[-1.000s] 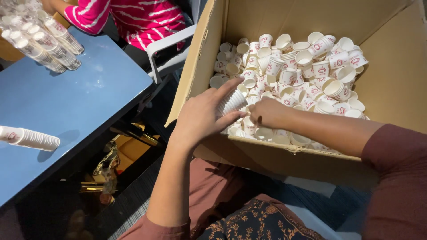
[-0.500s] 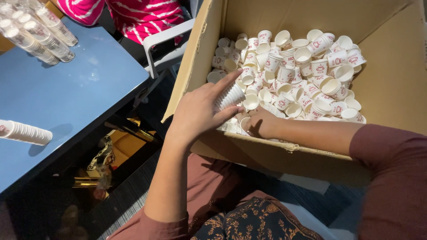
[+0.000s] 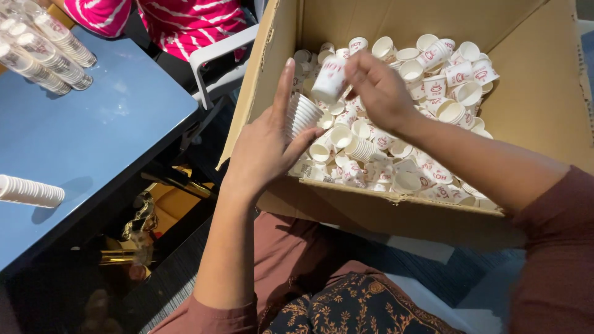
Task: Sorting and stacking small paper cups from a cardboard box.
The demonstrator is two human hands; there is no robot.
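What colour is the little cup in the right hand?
The little cup in the right hand is white with red print, seen in the head view.

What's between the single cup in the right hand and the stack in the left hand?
Nothing in the head view: the single cup in the right hand hangs just above the stack held by the left hand, a small gap apart.

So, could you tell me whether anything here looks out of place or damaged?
Nothing looks damaged. The cardboard box holds a loose jumble of small paper cups lying every way, unlike the neat stacks on the blue table. The left hand holds a nested stack; the right hand holds a single cup.
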